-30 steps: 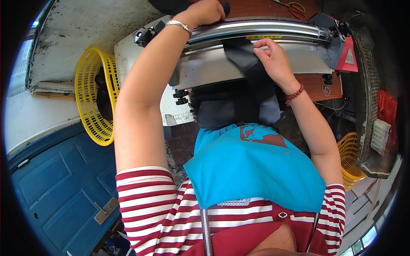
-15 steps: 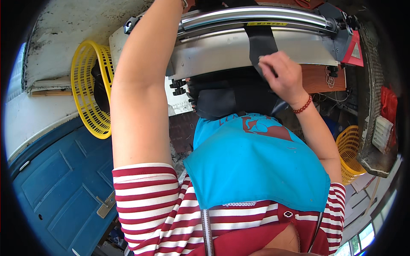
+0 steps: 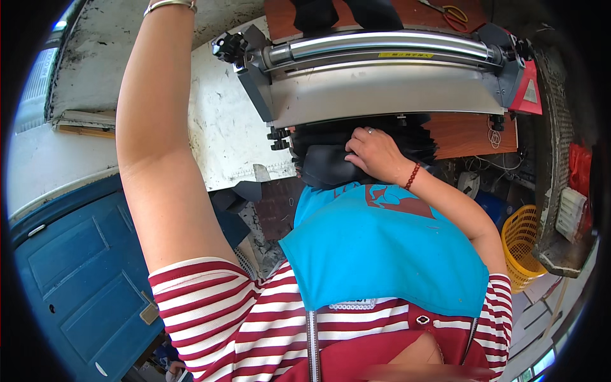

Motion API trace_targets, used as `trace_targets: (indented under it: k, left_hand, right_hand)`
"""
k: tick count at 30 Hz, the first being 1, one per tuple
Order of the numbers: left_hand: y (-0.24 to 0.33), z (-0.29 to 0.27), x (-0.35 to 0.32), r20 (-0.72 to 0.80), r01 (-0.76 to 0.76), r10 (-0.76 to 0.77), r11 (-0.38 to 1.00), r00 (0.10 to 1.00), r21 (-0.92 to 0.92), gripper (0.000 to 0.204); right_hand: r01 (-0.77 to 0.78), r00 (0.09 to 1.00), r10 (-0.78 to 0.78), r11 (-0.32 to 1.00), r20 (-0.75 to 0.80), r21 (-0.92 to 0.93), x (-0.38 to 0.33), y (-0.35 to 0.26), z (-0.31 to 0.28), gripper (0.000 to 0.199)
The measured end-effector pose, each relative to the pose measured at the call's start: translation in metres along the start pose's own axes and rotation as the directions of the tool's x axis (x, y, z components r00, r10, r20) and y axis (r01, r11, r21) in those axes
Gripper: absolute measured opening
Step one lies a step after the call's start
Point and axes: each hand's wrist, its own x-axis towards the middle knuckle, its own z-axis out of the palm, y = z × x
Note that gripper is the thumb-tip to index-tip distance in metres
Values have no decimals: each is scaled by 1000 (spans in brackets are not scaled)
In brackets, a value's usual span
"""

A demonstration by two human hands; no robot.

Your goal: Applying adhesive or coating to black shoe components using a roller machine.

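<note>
My right hand [image 3: 379, 155], a red bead bracelet on its wrist, rests on a pile of thin black pieces [image 3: 328, 165] at my lap. Its fingers are curled together at a piece's edge. My left forearm [image 3: 156, 95] stretches up past the upper edge with a silvery bangle at the wrist; that hand lies outside the picture. In front of me stands a machine with a shiny metal roller [image 3: 388, 46] and a sloping metal plate [image 3: 388, 89]. Beyond the roller, more black pieces [image 3: 315, 14] lie on the reddish-brown surface.
Red-and-yellow-handled scissors [image 3: 455, 18] lie behind the machine. A yellow basket [image 3: 523, 251] stands at the right, near a rough ledge [image 3: 560, 254]. The machine's left side has a black knob [image 3: 229, 48]. A blue door [image 3: 83, 274] is at the left.
My right hand has come down from the metal plate to the pile. The black strip on the plate no longer shows there. My left arm has swung left, and the left yellow basket is out of sight.
</note>
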Motion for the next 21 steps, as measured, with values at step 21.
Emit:
trace_targets:
  k: [21]
  left_hand:
    - [-295,-175,-205,114,56,-301,502,947,863,39]
  right_hand:
    - [-88,933,275,800,-231,594,-23,-16,-63,14]
